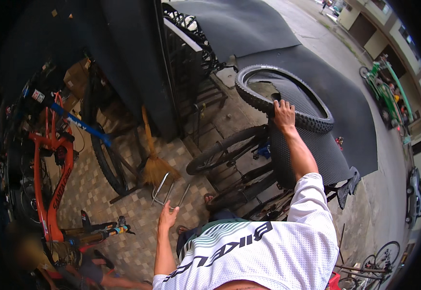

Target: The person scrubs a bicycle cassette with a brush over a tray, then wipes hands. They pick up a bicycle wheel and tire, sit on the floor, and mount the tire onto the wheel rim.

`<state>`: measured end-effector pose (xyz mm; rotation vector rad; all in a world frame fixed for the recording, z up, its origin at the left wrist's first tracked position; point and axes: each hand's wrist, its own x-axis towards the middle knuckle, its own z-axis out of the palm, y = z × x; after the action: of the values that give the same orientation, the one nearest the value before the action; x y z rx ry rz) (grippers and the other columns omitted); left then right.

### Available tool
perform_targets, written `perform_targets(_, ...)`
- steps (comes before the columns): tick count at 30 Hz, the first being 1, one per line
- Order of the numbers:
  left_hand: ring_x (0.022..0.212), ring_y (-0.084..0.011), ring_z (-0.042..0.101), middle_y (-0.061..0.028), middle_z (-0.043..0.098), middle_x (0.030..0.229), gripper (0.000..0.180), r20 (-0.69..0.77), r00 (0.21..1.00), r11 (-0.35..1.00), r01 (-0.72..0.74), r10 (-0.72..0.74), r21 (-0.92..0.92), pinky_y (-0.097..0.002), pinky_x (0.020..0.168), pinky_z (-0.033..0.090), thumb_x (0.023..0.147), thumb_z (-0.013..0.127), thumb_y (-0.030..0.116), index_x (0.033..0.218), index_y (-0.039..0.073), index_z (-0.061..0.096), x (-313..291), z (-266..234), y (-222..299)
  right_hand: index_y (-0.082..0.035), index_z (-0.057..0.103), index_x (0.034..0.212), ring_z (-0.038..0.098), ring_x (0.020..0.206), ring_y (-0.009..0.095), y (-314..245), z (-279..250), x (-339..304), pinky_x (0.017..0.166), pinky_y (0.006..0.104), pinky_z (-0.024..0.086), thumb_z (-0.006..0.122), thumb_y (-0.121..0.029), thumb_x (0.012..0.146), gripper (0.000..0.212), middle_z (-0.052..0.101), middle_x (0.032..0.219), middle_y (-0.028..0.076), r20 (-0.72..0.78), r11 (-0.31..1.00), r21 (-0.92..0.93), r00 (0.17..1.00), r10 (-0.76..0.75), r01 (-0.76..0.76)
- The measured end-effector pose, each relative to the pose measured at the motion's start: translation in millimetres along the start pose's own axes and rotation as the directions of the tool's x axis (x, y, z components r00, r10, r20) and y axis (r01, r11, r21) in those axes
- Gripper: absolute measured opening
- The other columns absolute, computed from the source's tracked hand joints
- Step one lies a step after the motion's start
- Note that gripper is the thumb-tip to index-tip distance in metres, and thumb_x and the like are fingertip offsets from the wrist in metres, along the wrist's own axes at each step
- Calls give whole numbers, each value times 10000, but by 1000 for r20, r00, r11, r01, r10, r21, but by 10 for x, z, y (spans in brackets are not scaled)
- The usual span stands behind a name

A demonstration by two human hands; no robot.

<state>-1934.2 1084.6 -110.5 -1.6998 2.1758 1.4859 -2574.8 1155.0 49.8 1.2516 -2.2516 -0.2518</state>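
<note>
My right hand [284, 115] grips the near side of a knobby black bicycle tire [312, 126], which leans over a black textured sheet [299, 154]. My left hand [167, 215] is low on the left, its fingers closed at the lower end of a bent silver metal rod frame [160, 187] with several prongs. Most of the fingers' grip on the rod is hidden. Below the tire and sheet stand bicycle wheels [229, 145].
A straw broom [158, 169] stands on the tiled floor beside a bicycle wheel [109, 164]. On the left are an orange bicycle frame [58, 186] and a blue tube [82, 123]. A person [75, 266] is at lower left. Vehicles [386, 96] stand along the street at right.
</note>
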Motion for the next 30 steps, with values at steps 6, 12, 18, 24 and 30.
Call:
perform_targets(6, 1031, -302, 718, -242, 631, 1315, 671, 113, 957, 957, -277, 267, 87, -406, 924, 534, 930, 702, 422, 1466, 74, 497, 644, 3, 762, -97, 637, 997, 706, 773, 392, 1512, -919, 1298, 663, 515, 557, 655, -264, 885, 201, 708, 836, 183, -368, 978, 136, 909, 196, -156)
perform_targets(12, 1019, -254, 718, -235, 631, 1331, 659, 118, 910, 902, -365, 398, -229, -365, 901, 543, 926, 737, 379, 1452, 53, 511, 1167, -67, 1807, -58, 667, 1100, 700, 880, 483, 2306, -2937, 1626, 765, 565, 566, 608, -429, 918, 418, 720, 904, 256, -471, 913, 110, 789, 395, -392)
perform_targets(18, 1327, -333, 539, -330, 376, 1540, 1086, 40, 862, 748, -415, 505, -518, -372, 1045, 467, 839, 811, 479, 1604, 24, 189, 1277, 100, 3410, -27, 640, 1255, 680, 1068, 377, 2215, -4198, 1504, 928, 468, 522, 639, -503, 930, 576, 704, 1156, 223, -434, 919, 100, 815, 385, -381)
perform_targets(24, 1449, -390, 382, -300, 324, 1579, 1415, -381, 902, 783, -382, 201, -491, -432, 1170, 356, 682, 813, 715, 1599, -33, 37, 1708, 139, 4404, -24, 631, 1285, 653, 1104, 321, 2069, -4247, 1190, 973, 426, 482, 634, -485, 949, 570, 694, 1182, 187, -270, 947, 230, 920, 285, -226)
perform_targets(30, 1346, -365, 493, -264, 492, 1454, 1003, -547, 837, 685, -400, 2, -609, -413, 1125, 386, 751, 893, 370, 1487, -32, 343, 2035, -104, 3553, -22, 622, 1316, 627, 1140, 265, 1952, -3809, 1262, 1018, 383, 441, 630, -467, 968, 564, 685, 1209, 151, -199, 876, 474, 959, 200, -85)
